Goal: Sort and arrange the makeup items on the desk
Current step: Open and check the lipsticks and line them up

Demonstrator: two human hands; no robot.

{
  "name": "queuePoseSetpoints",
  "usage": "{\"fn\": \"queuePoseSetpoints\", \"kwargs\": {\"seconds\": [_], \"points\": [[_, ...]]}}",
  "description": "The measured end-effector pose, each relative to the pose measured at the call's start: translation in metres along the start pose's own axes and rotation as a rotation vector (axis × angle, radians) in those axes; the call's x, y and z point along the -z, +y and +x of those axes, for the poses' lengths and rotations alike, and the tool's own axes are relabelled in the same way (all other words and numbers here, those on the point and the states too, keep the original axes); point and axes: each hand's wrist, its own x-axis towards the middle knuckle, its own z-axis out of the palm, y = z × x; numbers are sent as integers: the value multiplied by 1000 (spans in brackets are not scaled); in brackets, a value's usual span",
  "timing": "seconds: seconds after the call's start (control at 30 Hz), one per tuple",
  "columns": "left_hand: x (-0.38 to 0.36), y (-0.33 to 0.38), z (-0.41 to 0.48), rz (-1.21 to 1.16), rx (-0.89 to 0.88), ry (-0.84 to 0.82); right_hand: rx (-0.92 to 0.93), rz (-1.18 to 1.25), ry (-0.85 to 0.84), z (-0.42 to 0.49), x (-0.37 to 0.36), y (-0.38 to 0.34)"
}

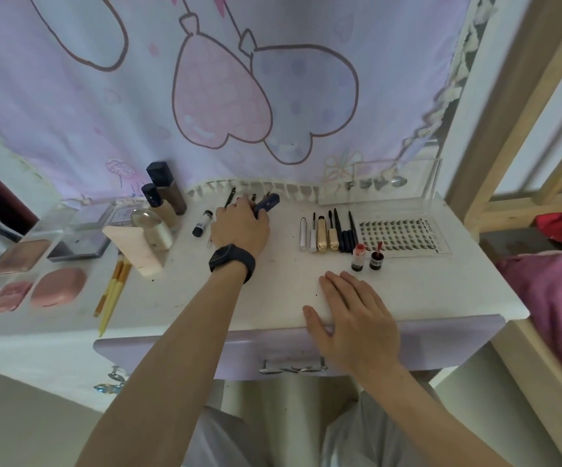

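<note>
**Gathering the loose tools at the back**

The right hand lies flat on the desk near its front edge, fingers straight and together, holding nothing. It seems only to be steadying.

Just beyond its fingertips stand two red bottles. Behind them a neat row of wands lies beside the lash tray, so the right side looks sorted already.

Farther in, the left hand reaches to the back of the desk. Its fingers curl over the near end of a blue tool, whose far end juts out beyond the knuckles to the right. Thin black sticks lie at the fingertips, partly hidden; I cannot tell whether the hand grips them too.

The step in hand looks like picking up this last loose cluster. Next, the tool likely needs lifting clear and laying parallel with a sorted group, without knocking the small black tube just left of the hand.
</note>
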Motion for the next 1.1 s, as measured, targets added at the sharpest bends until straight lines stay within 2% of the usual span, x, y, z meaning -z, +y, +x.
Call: {"fn": "queuePoseSetpoints", "kwargs": {"seconds": [0.13, 0.2, 0.27, 0.37, 0.47, 0.6, 0.7, 0.77, 0.87, 0.93, 1.1], "points": [[18, -5, -34, -690, 61, -41, -31, 42, -22, 0, 2, 0], [24, -10, -57, -907, 92, -148, -53, 80, -39, 1, 7, -1], [29, -15, -79, -1016, 102, -273, -135, 159, -97, 8, 16, -4], [31, -18, -104, -1067, 86, -406, -344, 434, -224, 21, 30, -6], [32, -16, -114, -1090, 76, -447, -385, 671, -274, 31, 39, -2], [37, -18, -116, -1116, 68, -470, -420, 863, -286, 41, 43, -2], [39, -20, -116, -1143, 57, -477, -448, 887, -309, 48, 40, -7], [38, -19, -117, -1130, 35, -493, -450, 821, -339, 48, 38, -12], [37, -17, -115, -1094, 13, -488, -360, 706, -324, 45, 35, -15], [35, -17, -114, -1074, 17, -500, -338, 734, -278, 46, 36, -13], [32, -18, -116, -1034, -31, -570, -438, 840, -236, 52, 43, 0]]}}
